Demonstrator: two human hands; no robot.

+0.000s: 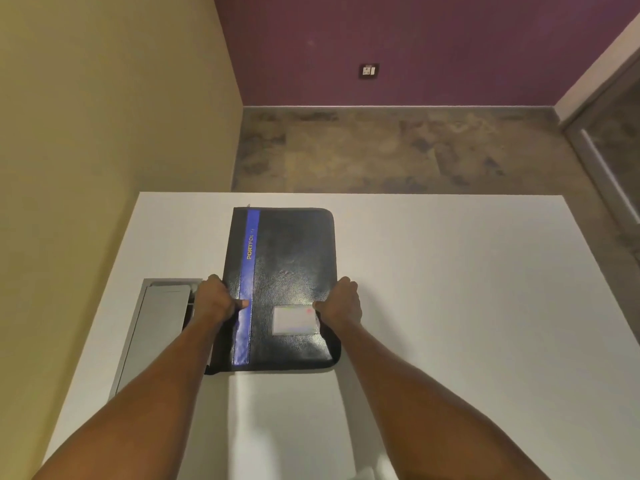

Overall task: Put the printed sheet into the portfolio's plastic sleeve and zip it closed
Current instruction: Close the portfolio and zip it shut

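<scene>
Portfolio flat and closed on white bench, black cover up, toward the bench's left half. Going left to right:

Yellow-green wall along the far left. Grey metal cable hatch set into the bench just left of the portfolio, partly hidden behind the left forearm.

Left hand clamped on the portfolio's left edge, near its lower half: thumb lying across the cover and touching the blue stripe, other fingers curled round the edge and out of sight under it. Stripe running the full length of the cover near the spine side, with gold lettering "PORTFOL…" along its far part. Small zipper pull poking out at the far left corner of the portfolio.

Pale card window on the cover's near right area, contents too blurred to read. Dark strap or handle loop bulging from the near right corner and along the near edge.

Right hand gripping the portfolio's right edge, level with the left: thumb tip on the cover beside the card window, remaining fingers wrapped round the edge. Both forearms reaching in from the near side.

White sheet of paper lying on the bench just near of the portfolio, between the forearms, faint against the white surface.

Purple wall with a socket beyond, mottled floor below it.
</scene>
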